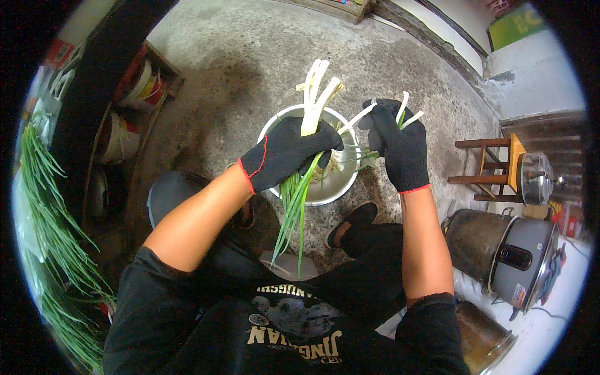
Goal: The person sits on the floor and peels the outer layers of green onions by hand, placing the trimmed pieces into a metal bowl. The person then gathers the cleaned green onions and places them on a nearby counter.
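My left hand [295,150], in a black knit glove with red edging, grips a bunch of green onions [309,119]. Their white ends point away from me and the green leaves [297,197] hang toward my lap. My right hand [398,140], gloved alike, is closed on a few more green onion stalks [410,119]; its fingertips meet the white end of a stalk that slants out from my left hand. Below both hands a round metal basin [340,194] stands on the floor with pale and green scraps [328,173] inside, partly hidden by my left hand.
More green onions [51,206] lie at the far left beside a shelf with buckets [140,89]. At the right are a wooden stool [497,164] with a metal pot [534,178], a large pot [476,243] and a grey rice cooker [525,262]. My feet flank the basin.
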Demonstrator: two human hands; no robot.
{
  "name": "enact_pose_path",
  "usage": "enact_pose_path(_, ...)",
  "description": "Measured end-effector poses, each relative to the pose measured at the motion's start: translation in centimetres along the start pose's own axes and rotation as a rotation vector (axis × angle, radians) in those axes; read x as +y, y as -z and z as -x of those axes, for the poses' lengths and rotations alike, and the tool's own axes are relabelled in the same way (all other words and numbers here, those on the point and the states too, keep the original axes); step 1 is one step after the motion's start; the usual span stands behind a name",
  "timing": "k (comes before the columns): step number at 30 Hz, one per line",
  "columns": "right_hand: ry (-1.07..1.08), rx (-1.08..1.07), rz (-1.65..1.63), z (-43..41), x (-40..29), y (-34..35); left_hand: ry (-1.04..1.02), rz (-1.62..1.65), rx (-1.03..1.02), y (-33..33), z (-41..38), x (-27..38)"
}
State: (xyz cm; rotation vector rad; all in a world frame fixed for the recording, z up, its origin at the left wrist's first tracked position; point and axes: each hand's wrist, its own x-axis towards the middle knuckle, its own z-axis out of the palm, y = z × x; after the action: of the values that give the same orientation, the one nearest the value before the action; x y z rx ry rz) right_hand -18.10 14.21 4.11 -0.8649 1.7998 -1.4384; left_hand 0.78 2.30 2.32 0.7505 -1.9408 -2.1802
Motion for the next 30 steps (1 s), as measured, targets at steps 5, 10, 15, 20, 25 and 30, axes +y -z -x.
enact_pose_path(5, 0.023, 0.029, -0.074, 0.2, 0.1, -0.5, 0.051, 0.105, -0.061, 0.0, 0.1, 0.0)
enact_pose_path(10, 0.038, -0.084, -0.052, 0.0, 0.9, 0.0, 0.140, 0.250, -0.096, -0.2, 0.2, 0.0)
enact_pose_path(15, 0.055, -0.106, 0.050, 0.4, 1.2, -0.7, 0.126, 0.372, -0.070, -0.1, -0.1, -0.8)
enact_pose_path(20, 0.069, -0.171, 0.227, 0.3, 0.9, 0.0, 0.111, 0.536, 0.089, 1.0, -0.9, -2.0)
enact_pose_path(25, 0.001, -0.126, 0.313, -0.1, 1.0, 0.6, 0.062, 0.360, 0.140, 1.5, -0.8, -1.0)
enact_pose_path(30, 0.059, -0.051, 0.173, -0.3, 1.0, 0.1, 0.136, 0.430, 0.008, 1.4, -0.2, -0.3)
